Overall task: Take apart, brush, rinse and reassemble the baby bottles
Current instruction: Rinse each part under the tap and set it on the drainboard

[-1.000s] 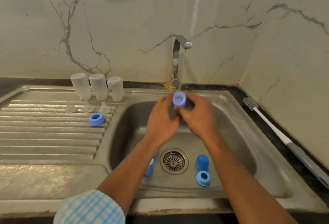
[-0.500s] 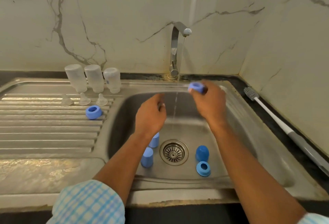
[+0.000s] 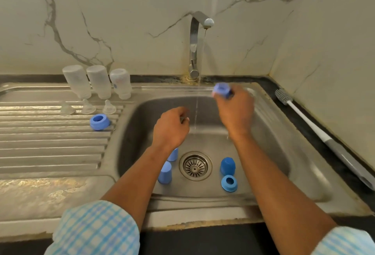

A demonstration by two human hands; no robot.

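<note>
The right hand (image 3: 235, 110) grips a ring (image 3: 220, 90) over the back rim of the sink (image 3: 300, 153). The left hand (image 3: 171, 128) is curled above the basin; I cannot tell if it holds something. In the sink: three caps (image 3: 164, 172), a second ring (image 3: 229, 182). Left of it: three bottles (image 3: 99, 81), three teats (image 3: 108, 107), a third ring (image 3: 99, 121). The bottle print is unreadable.

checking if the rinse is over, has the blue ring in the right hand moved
Yes. The blue ring in the right hand went right: earlier directly below the faucet, now right of its water stream.
</note>
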